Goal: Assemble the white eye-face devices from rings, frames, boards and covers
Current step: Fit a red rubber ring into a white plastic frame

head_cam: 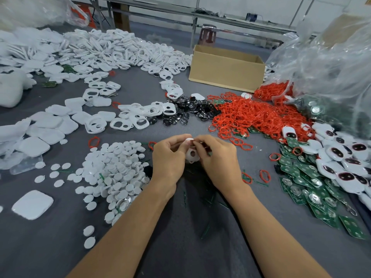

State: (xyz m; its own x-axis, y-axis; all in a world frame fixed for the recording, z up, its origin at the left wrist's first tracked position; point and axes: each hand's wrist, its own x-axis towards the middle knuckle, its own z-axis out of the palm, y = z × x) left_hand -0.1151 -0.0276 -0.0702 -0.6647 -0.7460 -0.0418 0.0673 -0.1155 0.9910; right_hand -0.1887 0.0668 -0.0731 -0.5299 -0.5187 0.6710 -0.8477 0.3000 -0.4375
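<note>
White frame held between white discs and green boards.

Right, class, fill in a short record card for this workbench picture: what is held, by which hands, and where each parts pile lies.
held: white frame, over the grey table
grip: left hand and right hand both pinch it
red rings: heap ahead, to the right
green boards: right edge, beside white eye-face devices
white discs: pile at left
cardboard box: behind the rings
</note>
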